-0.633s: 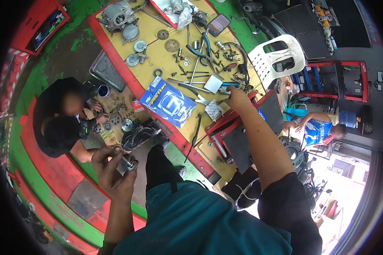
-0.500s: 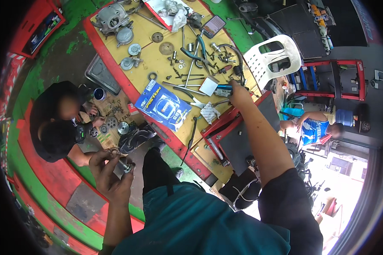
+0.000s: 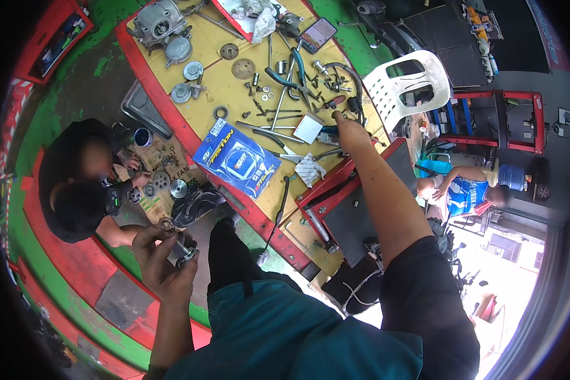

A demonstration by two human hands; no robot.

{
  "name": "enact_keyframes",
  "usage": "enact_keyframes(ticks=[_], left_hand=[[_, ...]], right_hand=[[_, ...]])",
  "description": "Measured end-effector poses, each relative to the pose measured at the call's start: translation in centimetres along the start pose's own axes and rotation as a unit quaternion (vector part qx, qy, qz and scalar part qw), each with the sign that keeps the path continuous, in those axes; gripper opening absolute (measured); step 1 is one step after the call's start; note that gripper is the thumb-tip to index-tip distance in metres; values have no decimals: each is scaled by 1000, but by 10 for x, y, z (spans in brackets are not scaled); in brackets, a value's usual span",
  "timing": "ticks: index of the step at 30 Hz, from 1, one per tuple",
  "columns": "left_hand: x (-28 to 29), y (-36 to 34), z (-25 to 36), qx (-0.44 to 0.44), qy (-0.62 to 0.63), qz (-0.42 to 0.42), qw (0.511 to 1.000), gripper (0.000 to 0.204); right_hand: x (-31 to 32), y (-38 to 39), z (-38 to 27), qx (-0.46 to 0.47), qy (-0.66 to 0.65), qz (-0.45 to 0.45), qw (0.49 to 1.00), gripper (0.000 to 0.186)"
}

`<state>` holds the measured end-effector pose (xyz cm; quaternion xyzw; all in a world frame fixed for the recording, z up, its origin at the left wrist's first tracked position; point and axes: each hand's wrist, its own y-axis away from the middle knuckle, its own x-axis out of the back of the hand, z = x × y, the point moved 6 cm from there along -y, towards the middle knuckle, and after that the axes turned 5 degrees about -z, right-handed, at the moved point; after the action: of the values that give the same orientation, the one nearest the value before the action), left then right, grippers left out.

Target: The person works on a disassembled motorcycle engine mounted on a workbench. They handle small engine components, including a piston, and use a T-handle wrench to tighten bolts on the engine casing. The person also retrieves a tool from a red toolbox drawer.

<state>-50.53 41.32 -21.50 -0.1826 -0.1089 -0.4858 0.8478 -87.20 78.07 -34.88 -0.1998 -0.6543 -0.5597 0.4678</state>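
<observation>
My left hand (image 3: 164, 259) is raised at the lower left, fingers closed round a shiny metal part (image 3: 185, 249) with a short stem and a wider end. A small ring-shaped piece (image 3: 166, 224) shows at its fingertips. My right hand (image 3: 353, 134) reaches over the yellow-topped workbench (image 3: 212, 76); its fingers are mostly hidden, so I cannot tell what they hold. Close by lie a red-handled screwdriver (image 3: 334, 102), a small white box (image 3: 308, 128) and scattered bolts. Blue-handled pliers (image 3: 301, 69) lie farther off, and a blue parts packet (image 3: 237, 158) is nearer to me.
Engine castings (image 3: 160, 25), a toothed disc (image 3: 243, 68) and a phone (image 3: 318, 35) rest on the bench. A white plastic chair (image 3: 408, 82) stands beyond its right side. At left a co-worker (image 3: 76, 183) handles parts over cardboard; another person (image 3: 468, 193) sits at right.
My right hand has shifted slightly left and away from me, toward the small bolts. My left hand still holds the metal part. The view has moved a little.
</observation>
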Motion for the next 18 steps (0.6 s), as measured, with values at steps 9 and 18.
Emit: enact_keyframes(ticks=[9,18], left_hand=[[-1,-2,6,-28,10,-26,999,47],[-8,-8,11,-23,31,-3,999,44]], right_hand=[[-4,8,3,-4,-34,34,999,43],[-82,47,-23,-234,-618,-11,750,75]])
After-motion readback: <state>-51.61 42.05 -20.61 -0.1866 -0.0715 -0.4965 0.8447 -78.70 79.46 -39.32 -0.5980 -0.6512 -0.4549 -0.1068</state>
